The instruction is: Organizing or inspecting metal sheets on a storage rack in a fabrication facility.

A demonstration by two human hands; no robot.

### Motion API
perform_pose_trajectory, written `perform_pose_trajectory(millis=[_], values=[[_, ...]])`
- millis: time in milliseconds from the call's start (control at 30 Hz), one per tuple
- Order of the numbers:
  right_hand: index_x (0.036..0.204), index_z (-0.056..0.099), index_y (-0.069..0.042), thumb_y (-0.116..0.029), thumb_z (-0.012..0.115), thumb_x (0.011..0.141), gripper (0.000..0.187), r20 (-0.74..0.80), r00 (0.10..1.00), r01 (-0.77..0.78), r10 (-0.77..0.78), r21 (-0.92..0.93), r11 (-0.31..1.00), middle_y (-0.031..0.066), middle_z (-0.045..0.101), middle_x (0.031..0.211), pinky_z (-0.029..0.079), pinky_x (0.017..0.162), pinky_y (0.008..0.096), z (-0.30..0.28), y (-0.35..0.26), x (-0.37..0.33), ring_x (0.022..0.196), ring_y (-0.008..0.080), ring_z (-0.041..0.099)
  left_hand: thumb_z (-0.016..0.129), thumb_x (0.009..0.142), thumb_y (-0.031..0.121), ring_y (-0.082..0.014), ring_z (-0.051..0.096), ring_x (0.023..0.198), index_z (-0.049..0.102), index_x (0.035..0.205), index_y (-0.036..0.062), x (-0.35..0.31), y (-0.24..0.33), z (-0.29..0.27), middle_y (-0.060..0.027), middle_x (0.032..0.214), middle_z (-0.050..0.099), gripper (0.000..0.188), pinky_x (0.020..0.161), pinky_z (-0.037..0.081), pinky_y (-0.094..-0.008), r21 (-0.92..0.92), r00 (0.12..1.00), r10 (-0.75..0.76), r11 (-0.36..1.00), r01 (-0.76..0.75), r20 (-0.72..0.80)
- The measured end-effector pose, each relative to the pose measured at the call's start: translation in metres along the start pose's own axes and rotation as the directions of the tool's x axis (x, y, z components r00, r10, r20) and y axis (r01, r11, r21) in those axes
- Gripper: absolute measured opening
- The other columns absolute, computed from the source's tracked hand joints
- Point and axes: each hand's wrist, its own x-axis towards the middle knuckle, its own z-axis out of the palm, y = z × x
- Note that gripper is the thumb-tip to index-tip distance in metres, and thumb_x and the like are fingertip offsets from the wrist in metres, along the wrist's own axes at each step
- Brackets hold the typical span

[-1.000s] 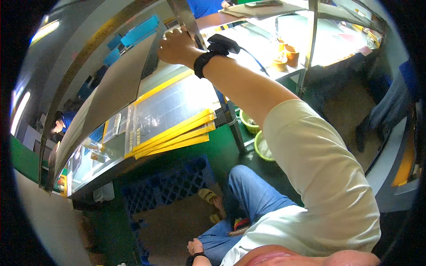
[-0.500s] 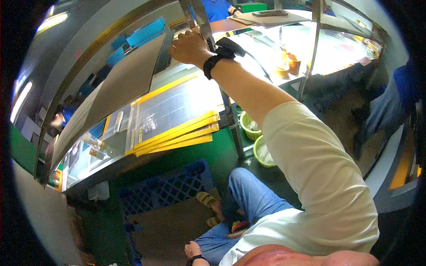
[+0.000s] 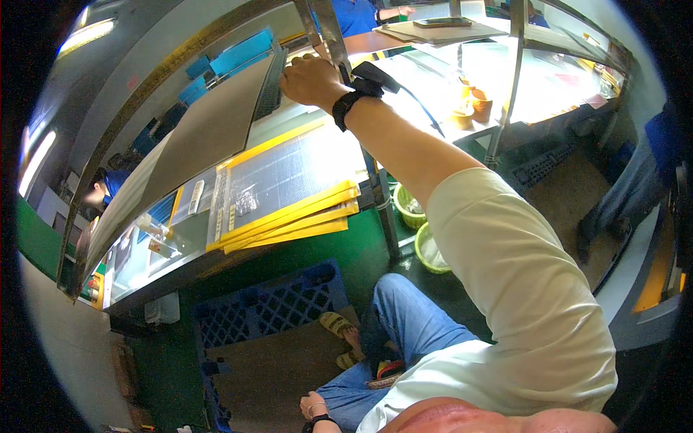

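Observation:
My right hand, with a black wristband, reaches up and forward and is closed on the top corner of a large brown board. The board leans over the workbench, and a dark ridged strip runs along its upper edge. A metal upright stands just behind the hand. Under the board lie yellow-framed clear sheets stacked on the bench. My left hand rests low on my knee in blue jeans, holding nothing.
A blue plastic crate with a brown sheet over it stands on the green floor by my feet. Two green bowls sit under the bench. Small orange cups stand on the lit table to the right. Other people work at far left and top.
My right hand has stayed on the board's top corner while the view shifted slightly. The board appears a little lower and closer than a second ago.

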Motion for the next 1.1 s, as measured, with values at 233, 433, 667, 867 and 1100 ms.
perform_pose_trajectory(millis=[233,433,667,867,1100], values=[[0.086,0.073,-0.009,-0.026,0.048,0.086,0.03,-0.056,0.998,0.001,-0.001,0.004,1.0,0.0127,0.07,0.092,0.055,0.074,0.0461,0.003,0.002,-0.004,0.085,0.0325,0.068,0.05,0.088,0.035,-0.034,0.062,0.106,0.067,0.106,0.0037,-0.014,0.005,-0.012,-0.0171,0.112,0.066,0.041,0.089,0.049,-0.0456,-0.01,1.0,0.002,1.0,-0.002,0.005],[0.084,0.073,-0.009,-0.024,0.05,0.085,0.028,-0.047,0.999,-0.001,0.002,0.002,1.0,0.0136,0.071,0.091,0.056,0.07,0.0469,0.005,0.003,-0.001,0.084,0.0331,0.069,0.05,0.087,0.034,-0.035,0.062,0.105,0.068,0.104,0.0023,-0.008,-0.001,-0.006,-0.0188,0.111,0.065,0.04,0.088,0.049,-0.0463,-0.039,1.0,0.019,0.999,-0.02,-0.011],[0.086,0.074,-0.009,-0.02,0.051,0.084,0.025,-0.071,0.997,0.015,-0.016,-0.007,1.0,0.0125,0.071,0.091,0.057,0.068,0.0476,0.004,0.003,-0.003,0.084,0.0324,0.07,0.05,0.087,0.033,-0.0348,0.062,0.104,0.067,0.104,0.0024,-0.005,0.001,-0.004,-0.0181,0.111,0.066,0.039,0.089,0.05,-0.0454,-0.013,1.0,0.029,0.999,-0.029,-0.012],[0.084,0.074,-0.01,-0.019,0.051,0.086,0.025,-0.051,0.998,0.035,-0.039,-0.074,0.997,0.0117,0.071,0.091,0.057,0.067,0.0465,0.005,0.004,-0.002,0.084,0.0316,0.07,0.051,0.088,0.034,-0.0342,0.062,0.105,0.067,0.106,0.0036,-0.009,0.002,-0.008,-0.017,0.112,0.066,0.039,0.089,0.05,-0.0452,-0.03,1.0,0.008,1.0,-0.008,-0.008],[0.085,0.074,-0.009,-0.021,0.05,0.086,0.027,-0.022,0.999,0.044,-0.046,-0.082,0.996,0.0124,0.071,0.091,0.057,0.067,0.0468,-0.001,-0.001,-0.004,0.084,0.032,0.069,0.052,0.088,0.035,-0.0336,0.062,0.105,0.067,0.106,0.0038,-0.011,0.001,-0.008,-0.0165,0.113,0.065,0.039,0.089,0.05,-0.045,-0.023,1.0,0.0,1.0,-0.001,-0.006]])
